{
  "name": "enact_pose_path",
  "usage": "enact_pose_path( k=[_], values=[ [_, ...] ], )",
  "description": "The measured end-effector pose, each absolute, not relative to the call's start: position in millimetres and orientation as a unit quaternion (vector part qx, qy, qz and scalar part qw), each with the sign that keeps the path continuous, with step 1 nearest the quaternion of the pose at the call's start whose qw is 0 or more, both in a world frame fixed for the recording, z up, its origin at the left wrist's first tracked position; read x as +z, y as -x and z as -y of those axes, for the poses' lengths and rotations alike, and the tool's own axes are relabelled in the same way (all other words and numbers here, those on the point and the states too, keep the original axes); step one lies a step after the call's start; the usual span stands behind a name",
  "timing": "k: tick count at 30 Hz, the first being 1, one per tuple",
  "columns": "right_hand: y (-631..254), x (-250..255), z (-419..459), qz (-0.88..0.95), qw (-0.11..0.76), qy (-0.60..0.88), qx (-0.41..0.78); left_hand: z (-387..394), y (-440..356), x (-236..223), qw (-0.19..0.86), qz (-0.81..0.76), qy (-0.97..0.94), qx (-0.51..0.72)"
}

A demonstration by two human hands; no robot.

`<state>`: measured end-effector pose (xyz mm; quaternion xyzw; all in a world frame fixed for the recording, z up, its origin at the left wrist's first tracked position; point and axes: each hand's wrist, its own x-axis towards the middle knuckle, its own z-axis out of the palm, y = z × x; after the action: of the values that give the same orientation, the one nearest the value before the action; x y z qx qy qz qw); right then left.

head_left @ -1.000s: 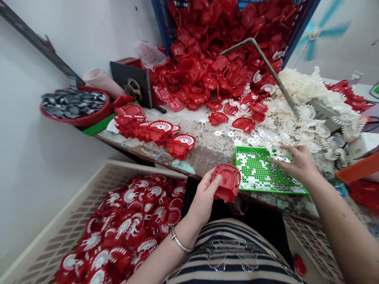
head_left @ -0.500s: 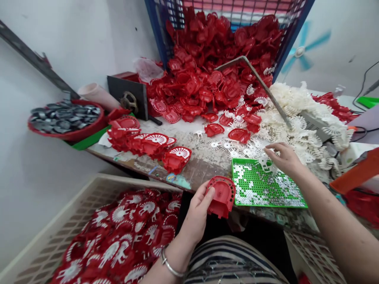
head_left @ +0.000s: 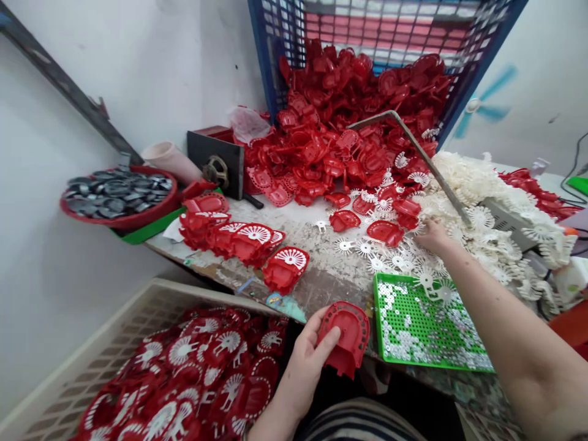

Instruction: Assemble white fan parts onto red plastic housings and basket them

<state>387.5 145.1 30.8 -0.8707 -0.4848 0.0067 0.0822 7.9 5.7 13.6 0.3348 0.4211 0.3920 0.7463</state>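
My left hand [head_left: 307, 361] is closed on a red plastic housing [head_left: 346, 335], held at the table's near edge. My right hand [head_left: 432, 237] reaches out over the table among loose white fan-shaped plastic parts [head_left: 367, 248], its fingers curled down on them; what they grip is hidden. A green perforated tray [head_left: 413, 349] holding small white pieces lies between the two hands. Red housings fitted with white fans [head_left: 275, 257] are stacked on the table to the left.
A blue crate [head_left: 275, 55] spills a heap of red housings [head_left: 349, 135] at the back. A large pile of white fans [head_left: 487, 202] lies right. A red bowl of grey metal discs [head_left: 117, 193] sits far left. A white crate [head_left: 59, 380] below holds finished red parts.
My right hand moved away from the green tray, farther back into the loose white fans. The left hand kept the red housing and stayed near the table edge. The view tilted up.
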Motion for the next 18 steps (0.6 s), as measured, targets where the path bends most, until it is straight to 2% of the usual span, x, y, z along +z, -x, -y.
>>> enact_pose_path(
  k=[3, 9, 18],
  values=[
    [-386.3, 42.6, -137.4, 0.493, 0.069, 0.867, 0.004, -8.4, -6.8, 10.6, 0.753, -0.418, -0.325, 0.389],
    [-347.2, 78.7, -149.7, 0.530, 0.076, 0.840, -0.088, -13.9, -6.0, 5.1, 0.766, -0.408, -0.313, 0.387],
    [-288.3, 62.0, -238.2, 0.567, 0.005, 0.819, -0.086, -15.2, 13.4, 10.1, 0.757, -0.411, -0.337, 0.382]
  ],
)
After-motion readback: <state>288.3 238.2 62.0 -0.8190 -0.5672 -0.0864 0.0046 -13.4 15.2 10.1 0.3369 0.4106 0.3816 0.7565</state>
